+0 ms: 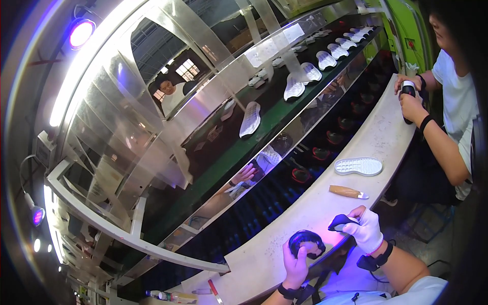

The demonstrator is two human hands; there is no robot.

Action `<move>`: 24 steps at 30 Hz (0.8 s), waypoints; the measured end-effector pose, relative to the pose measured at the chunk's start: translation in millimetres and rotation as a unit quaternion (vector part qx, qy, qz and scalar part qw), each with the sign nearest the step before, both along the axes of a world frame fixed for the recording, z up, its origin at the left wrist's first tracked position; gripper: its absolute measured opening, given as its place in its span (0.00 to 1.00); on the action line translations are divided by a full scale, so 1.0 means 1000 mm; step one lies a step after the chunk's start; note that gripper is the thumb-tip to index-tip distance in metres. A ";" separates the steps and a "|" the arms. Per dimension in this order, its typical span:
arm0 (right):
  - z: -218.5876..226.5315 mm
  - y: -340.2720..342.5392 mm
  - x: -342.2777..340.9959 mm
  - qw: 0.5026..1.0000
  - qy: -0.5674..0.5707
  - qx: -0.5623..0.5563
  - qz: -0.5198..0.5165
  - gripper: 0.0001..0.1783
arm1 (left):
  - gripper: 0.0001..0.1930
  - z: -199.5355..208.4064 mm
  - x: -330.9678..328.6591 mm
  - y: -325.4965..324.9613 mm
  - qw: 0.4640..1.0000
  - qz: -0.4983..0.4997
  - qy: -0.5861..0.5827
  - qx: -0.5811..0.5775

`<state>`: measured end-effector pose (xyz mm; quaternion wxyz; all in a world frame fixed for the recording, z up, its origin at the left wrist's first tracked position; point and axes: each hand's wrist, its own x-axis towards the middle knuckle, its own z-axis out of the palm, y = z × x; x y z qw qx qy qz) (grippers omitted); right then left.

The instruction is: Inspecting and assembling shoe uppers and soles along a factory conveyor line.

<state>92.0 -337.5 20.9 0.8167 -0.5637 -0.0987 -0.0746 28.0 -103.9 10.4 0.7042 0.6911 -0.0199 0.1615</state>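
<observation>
My left hand (295, 267), bare with a black wrist band, is closed round a dark, glossy, rounded shoe upper (305, 238) near the bench edge. To its right, my right hand (368, 234) wears a white glove and pinches a dark curved piece with a pale side (341, 222), its exact kind unclear. The two held things are apart, under purple light. Beyond my right hand, a wooden-handled tool with a pale tip (347, 191) lies on the bench. Farther off lies a white shoe sole (358, 166), tread side up.
The curved pale bench (284, 218) borders a conveyor (272, 122) carrying several white soles, behind a metal rail and clear plastic strips (132, 101). A co-worker (455, 101) at the right holds a dark shoe. Bottles (178, 297) and a red pen-like stick (215, 292) lie lower left.
</observation>
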 end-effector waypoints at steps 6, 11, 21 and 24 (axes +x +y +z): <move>-0.010 -0.009 -0.001 0.998 0.000 -0.052 0.021 0.25 | 0.26 0.003 -0.004 -0.008 0.999 -0.016 -0.032 0.032; 0.011 -0.008 -0.006 0.998 -0.012 -0.022 0.063 0.24 | 0.27 -0.013 -0.008 -0.004 0.988 -0.061 -0.092 0.105; 0.020 -0.007 -0.011 0.999 0.019 -0.027 0.005 0.18 | 0.27 0.009 -0.026 -0.011 0.997 -0.014 -0.078 0.008; 0.039 -0.009 -0.017 0.996 0.028 -0.012 0.081 0.17 | 0.27 0.005 -0.022 -0.006 0.985 -0.028 -0.162 0.046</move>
